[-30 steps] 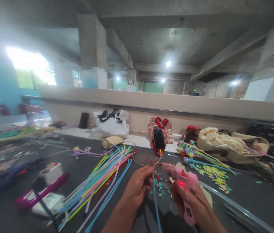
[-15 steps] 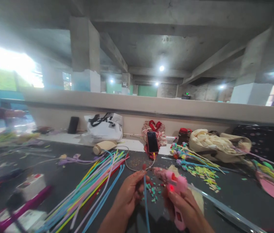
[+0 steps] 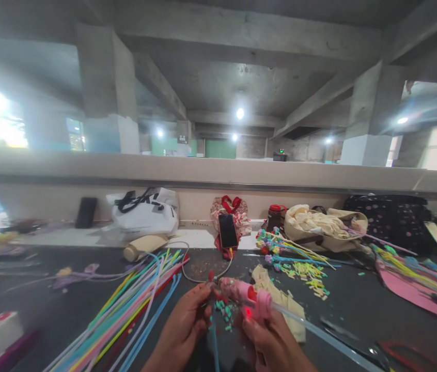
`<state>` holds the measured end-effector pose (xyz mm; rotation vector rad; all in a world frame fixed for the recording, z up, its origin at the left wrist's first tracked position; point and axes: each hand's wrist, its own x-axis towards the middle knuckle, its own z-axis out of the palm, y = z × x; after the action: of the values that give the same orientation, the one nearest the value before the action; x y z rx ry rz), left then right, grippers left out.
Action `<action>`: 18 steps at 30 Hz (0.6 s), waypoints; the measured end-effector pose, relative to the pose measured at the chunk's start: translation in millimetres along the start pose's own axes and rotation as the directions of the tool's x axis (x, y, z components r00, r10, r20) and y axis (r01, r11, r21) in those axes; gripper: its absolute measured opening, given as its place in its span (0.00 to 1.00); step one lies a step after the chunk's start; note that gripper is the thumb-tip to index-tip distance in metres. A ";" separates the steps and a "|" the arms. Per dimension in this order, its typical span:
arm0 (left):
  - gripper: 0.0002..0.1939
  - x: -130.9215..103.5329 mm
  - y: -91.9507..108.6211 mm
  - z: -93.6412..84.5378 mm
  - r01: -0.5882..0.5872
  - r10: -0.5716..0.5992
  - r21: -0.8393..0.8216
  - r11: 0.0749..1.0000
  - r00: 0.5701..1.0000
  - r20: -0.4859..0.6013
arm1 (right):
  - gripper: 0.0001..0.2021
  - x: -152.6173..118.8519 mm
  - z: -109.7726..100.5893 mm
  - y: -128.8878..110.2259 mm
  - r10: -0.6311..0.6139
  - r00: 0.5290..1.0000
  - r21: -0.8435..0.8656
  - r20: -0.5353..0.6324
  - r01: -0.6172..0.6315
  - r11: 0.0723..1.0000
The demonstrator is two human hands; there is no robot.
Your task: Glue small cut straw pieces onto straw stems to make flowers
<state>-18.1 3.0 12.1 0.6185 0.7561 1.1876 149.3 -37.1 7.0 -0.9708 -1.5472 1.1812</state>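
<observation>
The thin, light-blue, flexible stem point(image 3: 215, 343) is at the middle of our work, hanging nearly upright between our hands, with a small dark-red tip point(image 3: 211, 275) at its upper end. At its 7 o'clock, our left hand point(image 3: 187, 320) pinches it narrowly near the top, so a loose pinch could let the stem twist or slip. At its 4 o'clock, our right hand point(image 3: 270, 336) is wrapped around the handle of the pink plastic glue gun point(image 3: 259, 306); we cannot tell whether a finger presses the trigger. The gun's nozzle points at the red tip, very near our left fingertips, and blur hides whether they touch; a small wobble could put hot glue on skin, if the lit red lamp means heat. Between our hands lie small turquoise cut pieces point(image 3: 224, 312), which a stray drip could stick together. Toward 3 o'clock, the crumpled cream cloth point(image 3: 294, 310) lies under the long translucent rod point(image 3: 319, 333) that seems to run from the gun's back; snagging that rod could swing the nozzle aside. At 12 o'clock, just beyond the tip, the thin grey cable point(image 3: 187, 276) loops toward the upright black phone point(image 3: 228, 231), and a forward reach could catch it. At 8 o'clock, the multicoloured stem bundle point(image 3: 125, 310) lies near our left wrist, easily scattered by a sweeping arm.
</observation>
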 end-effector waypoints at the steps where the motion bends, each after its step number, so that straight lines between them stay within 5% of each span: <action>1: 0.06 -0.7 0.2 0.5 -0.015 0.015 -0.001 1.000 1.000 0.017 | 0.23 0.0 -0.6 0.3 -0.001 1.000 -0.013 -0.006 0.001 1.000; 11: 0.07 -0.1 -1.3 1.4 0.006 -0.006 0.013 1.000 1.000 -0.021 | 0.24 5.2 -0.8 12.1 0.050 0.999 0.010 -0.016 -0.050 0.999; 18: 0.06 2.1 2.1 -2.2 -0.007 0.007 0.007 1.000 0.997 -0.078 | 0.22 0.2 -1.9 -2.5 0.082 0.996 -0.014 0.031 -0.082 0.997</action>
<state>-20.7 5.7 12.0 0.5833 0.8242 1.2217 150.9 -37.0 9.7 -1.0370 -1.5545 1.2505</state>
